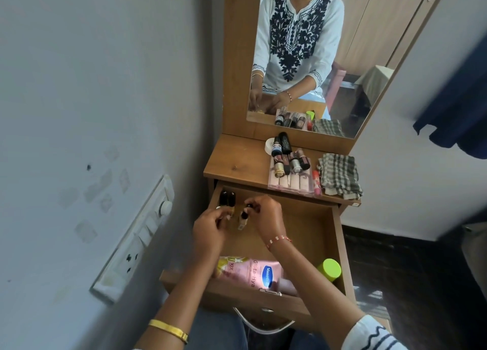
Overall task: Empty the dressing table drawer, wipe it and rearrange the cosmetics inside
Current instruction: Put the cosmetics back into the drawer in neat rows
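Observation:
The wooden drawer is pulled out below the dressing table top. Both hands are at its far left corner. My right hand pinches the black cap of a small beige bottle. My left hand has curled fingers around another small item, mostly hidden. Two dark bottles stand in the corner behind them. A pink Vaseline lotion bottle and a green-capped container lie at the drawer's near end. A clear tray of lipsticks and a checked cloth sit on the table top.
A mirror rises behind the table top and reflects the person. A wall with a switch panel is close on the left. Black tubes and a white jar lie behind the tray. Dark floor lies to the right.

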Demonstrator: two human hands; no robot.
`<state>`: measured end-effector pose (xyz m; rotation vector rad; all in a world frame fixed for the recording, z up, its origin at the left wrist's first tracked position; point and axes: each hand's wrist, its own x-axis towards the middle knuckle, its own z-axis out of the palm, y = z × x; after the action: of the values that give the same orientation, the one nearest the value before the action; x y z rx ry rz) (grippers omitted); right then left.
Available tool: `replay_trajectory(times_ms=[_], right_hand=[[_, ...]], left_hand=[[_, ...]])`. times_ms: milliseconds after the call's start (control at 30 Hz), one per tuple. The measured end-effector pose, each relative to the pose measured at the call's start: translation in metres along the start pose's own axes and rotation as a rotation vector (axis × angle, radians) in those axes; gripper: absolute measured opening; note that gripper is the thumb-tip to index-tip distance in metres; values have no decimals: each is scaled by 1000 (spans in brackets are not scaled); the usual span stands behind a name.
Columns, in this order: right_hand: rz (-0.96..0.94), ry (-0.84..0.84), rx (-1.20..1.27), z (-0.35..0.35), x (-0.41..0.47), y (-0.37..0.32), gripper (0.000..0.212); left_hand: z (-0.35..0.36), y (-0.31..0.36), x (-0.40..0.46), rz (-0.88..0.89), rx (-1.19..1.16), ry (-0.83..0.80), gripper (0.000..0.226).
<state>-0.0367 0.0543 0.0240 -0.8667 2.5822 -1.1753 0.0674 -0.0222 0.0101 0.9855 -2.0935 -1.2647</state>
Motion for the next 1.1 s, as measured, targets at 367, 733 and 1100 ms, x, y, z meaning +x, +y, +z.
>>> replay_trajectory(times_ms=[367, 733, 1100], right_hand=[[53, -52, -110, 17, 39, 6, 24], [14, -62, -56, 28, 37, 1, 25], [-264, 122, -60, -2, -1, 2, 15]], left_hand=[[1, -1, 5, -31, 45, 99, 32], [0, -2, 5, -70, 42, 75, 33], [5, -1, -3, -13, -31, 61, 30]])
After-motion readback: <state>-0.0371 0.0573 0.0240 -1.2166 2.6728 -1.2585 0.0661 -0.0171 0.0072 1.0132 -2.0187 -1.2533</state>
